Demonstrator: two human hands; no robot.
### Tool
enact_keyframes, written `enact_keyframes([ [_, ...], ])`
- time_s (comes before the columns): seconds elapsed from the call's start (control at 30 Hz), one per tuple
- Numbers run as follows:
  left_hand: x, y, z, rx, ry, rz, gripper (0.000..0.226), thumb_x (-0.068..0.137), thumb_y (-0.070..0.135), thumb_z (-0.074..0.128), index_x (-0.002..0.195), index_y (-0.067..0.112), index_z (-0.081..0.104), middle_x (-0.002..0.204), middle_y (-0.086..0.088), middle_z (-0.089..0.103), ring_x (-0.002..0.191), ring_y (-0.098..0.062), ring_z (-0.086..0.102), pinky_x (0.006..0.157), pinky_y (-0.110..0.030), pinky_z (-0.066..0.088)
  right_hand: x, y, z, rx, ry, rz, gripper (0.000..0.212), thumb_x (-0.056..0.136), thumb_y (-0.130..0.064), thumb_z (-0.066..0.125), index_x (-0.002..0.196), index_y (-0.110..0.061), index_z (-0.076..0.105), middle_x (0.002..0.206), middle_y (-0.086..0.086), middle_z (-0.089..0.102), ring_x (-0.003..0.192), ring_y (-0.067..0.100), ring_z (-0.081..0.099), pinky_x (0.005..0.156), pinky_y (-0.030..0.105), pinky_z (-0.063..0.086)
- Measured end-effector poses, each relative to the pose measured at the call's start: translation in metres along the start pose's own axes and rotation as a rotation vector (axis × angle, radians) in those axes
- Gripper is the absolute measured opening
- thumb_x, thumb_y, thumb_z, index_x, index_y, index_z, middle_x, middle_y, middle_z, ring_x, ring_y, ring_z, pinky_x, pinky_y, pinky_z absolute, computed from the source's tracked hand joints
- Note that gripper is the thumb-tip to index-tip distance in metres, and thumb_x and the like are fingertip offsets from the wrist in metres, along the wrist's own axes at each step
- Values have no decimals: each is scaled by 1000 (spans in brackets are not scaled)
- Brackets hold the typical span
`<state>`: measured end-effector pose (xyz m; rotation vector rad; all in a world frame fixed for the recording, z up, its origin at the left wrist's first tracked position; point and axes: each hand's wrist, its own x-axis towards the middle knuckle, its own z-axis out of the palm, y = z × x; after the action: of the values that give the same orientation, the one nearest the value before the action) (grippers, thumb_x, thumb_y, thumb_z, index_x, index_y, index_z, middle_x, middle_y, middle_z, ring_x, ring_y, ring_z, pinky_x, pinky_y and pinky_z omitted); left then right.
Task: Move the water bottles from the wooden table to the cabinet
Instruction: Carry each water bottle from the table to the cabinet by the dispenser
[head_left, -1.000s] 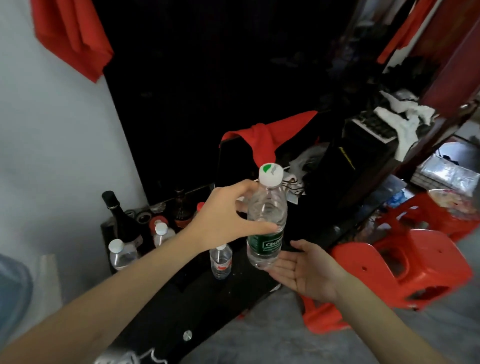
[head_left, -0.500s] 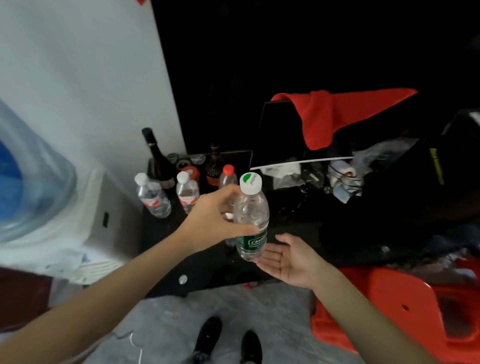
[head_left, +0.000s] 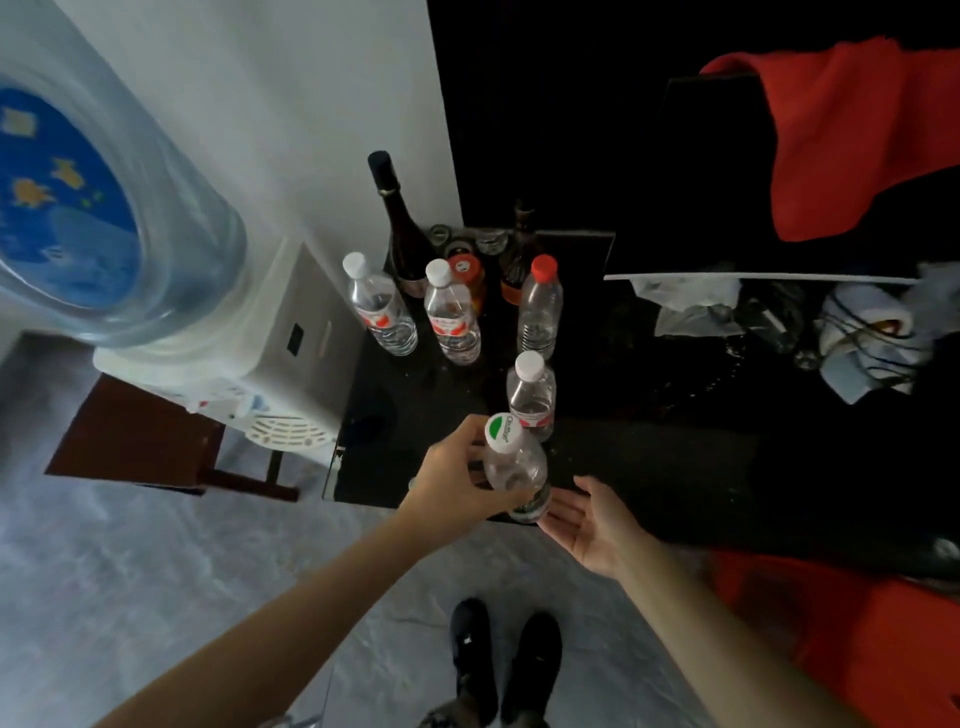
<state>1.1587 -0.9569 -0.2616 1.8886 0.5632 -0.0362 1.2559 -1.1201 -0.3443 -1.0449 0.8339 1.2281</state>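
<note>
The bench (head_left: 415, 415) is black and glossy. Near its far left corner stand a dark wine bottle (head_left: 397, 228), a brown bottle (head_left: 519, 254), an orange-capped jar (head_left: 467, 275) and small glass items. Just in front stand two white-capped water bottles (head_left: 382, 306) (head_left: 451, 314) and a red-capped one (head_left: 540, 306). Another white-capped bottle (head_left: 531, 397) stands nearer the front edge. Crumpled plastic (head_left: 691, 304) and a cloth bundle (head_left: 872, 338) lie toward the right.

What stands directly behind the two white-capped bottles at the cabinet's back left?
Behind the two white-capped bottles stand a tall dark wine bottle and an orange-lidded container. The bottles in front cover both their bases, and the container's lower part cannot be made out.
</note>
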Motion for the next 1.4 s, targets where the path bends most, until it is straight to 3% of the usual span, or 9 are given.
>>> enact_keyframes([
  [0.2, 13, -26, 10, 9, 35, -7, 58, 70, 18, 93, 116, 22, 59, 106, 13, 71, 102, 2, 69, 80, -15, 56, 27, -1, 9, -65, 46, -30, 46, 102, -35, 43, 126, 2, 56, 128, 22, 59, 126, 34, 54, 110, 44, 42],
  [0.43, 23, -48, 26, 102, 27, 57, 61, 68, 28, 92, 118, 22, 57, 115, 10, 64, 106, -4, 67, 88, -29, 60, 39, -13, 17, -81, 88, -69, 45, 102, -35, 43, 120, 3, 59, 128, 23, 56, 124, 34, 53, 98, 42, 45],
  [0.6, 24, -53, 29, 86, 19, 52, 61, 69, 27, 92, 118, 23, 55, 117, 12, 62, 108, 1, 64, 91, -26, 58, 35, -17, 14, -75, 117, -69, 41, 102, -32, 45, 119, 3, 58, 125, 23, 58, 120, 34, 55, 95, 42, 45],
  [0.77, 24, -54, 29, 106, -42, 50, 63, 71, 29, 92, 122, 26, 54, 121, 14, 62, 113, 1, 63, 95, -25, 56, 23, -13, 15, -83, 102, -64, 33, 103, -29, 44, 110, -1, 59, 132, 21, 57, 129, 33, 51, 106, 45, 42],
  [0.9, 22, -44, 21, 218, -148, -17, 79, 69, 28, 92, 132, 34, 44, 129, 16, 56, 120, 1, 57, 105, -36, 52, 0, -18, 18, -133, 121, -78, 40, 103, -27, 43, 127, 3, 57, 137, 21, 55, 133, 34, 47, 112, 46, 39],
  [1.03, 18, -23, -4, 608, -299, -127, 115, 68, 47, 89, 155, 39, 15, 161, 3, 30, 145, -26, 38, 121, -51, 32, -35, -35, 24, -391, 160, -207, 37, 101, -25, 46, 123, 0, 61, 135, 17, 57, 129, 31, 51, 105, 42, 43],
  [1.23, -4, 14, -55, 910, -69, -163, 84, 86, 59, 65, 156, 36, 25, 168, -1, 17, 152, -31, 25, 125, -55, 15, -110, -51, 56, -1116, 287, -667, 34, 96, -26, 53, 113, 1, 65, 109, 17, 66, 100, 29, 62, 91, 42, 49],
  [1.33, -23, 37, -77, 1002, 30, -111, 77, 89, 62, 58, 155, 33, 31, 170, -1, 13, 156, -28, 15, 126, -56, 8, -143, -42, 81, -1331, 255, -894, 32, 96, -28, 55, 124, -13, 61, 106, 1, 62, 79, 5, 55, 62, 16, 44],
  [1.4, -37, 50, -92, 1036, 127, -74, 78, 88, 64, 56, 155, 31, 33, 170, -1, 13, 157, -28, 13, 126, -57, 7, -160, -33, 101, -1435, 250, -1027, 41, 95, -28, 57, 134, -18, 54, 121, -1, 57, 90, 3, 56, 69, 14, 45],
])
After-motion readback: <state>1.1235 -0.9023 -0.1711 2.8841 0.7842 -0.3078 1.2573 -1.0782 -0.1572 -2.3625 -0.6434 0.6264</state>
